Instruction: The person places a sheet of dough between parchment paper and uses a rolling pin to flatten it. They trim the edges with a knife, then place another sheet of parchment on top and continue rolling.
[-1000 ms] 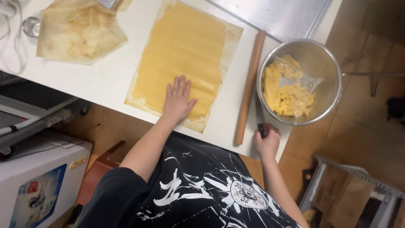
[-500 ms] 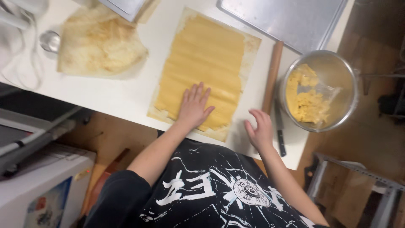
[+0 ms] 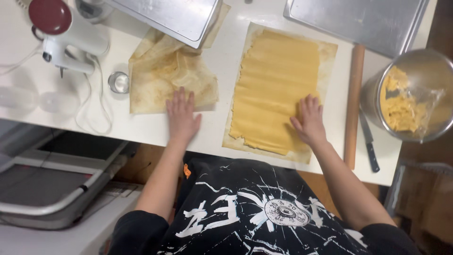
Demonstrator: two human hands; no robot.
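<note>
The right hand (image 3: 309, 120) lies flat, fingers spread, on the soft thin dough sheet (image 3: 276, 89); the left hand (image 3: 181, 115) lies flat on the crumpled paper (image 3: 165, 75). Dough tears easily; lift the paper edges.

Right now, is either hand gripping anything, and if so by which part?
Nothing is gripped. The left hand lies flat on the crumpled paper; the right hand lies flat on the dough sheet.

L hand (image 3: 181, 115) off dough, now on crumpled paper (image 3: 172, 75); R hand (image 3: 309, 120) onto dough (image 3: 278, 89).
</note>
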